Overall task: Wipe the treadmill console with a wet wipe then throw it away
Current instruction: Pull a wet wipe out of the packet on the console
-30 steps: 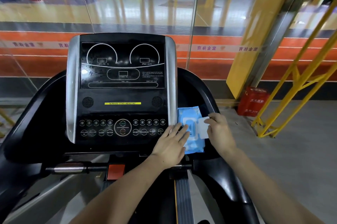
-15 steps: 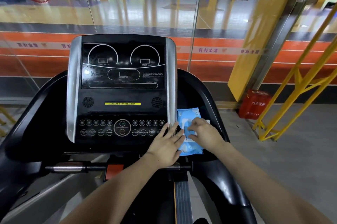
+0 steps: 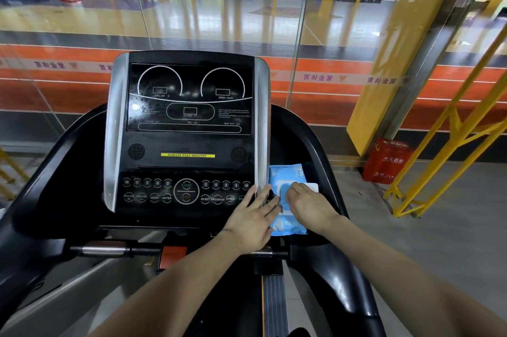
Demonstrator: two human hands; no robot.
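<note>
Blue plastic, the wet-wipe pack (image 3: 286, 175) lies in the recess at the right edge of the treadmill console (image 3: 189, 139), just beside its silver side trim. The left hand (image 3: 253, 220) rests flat with fingers spread, pressing the pack's near-left edge and overlapping the console's lower right corner. The right hand (image 3: 308, 206) sits on the pack's middle, fingertips bunched at the white flap (image 3: 311, 187); whether they pinch a wipe cannot be told.
</note>
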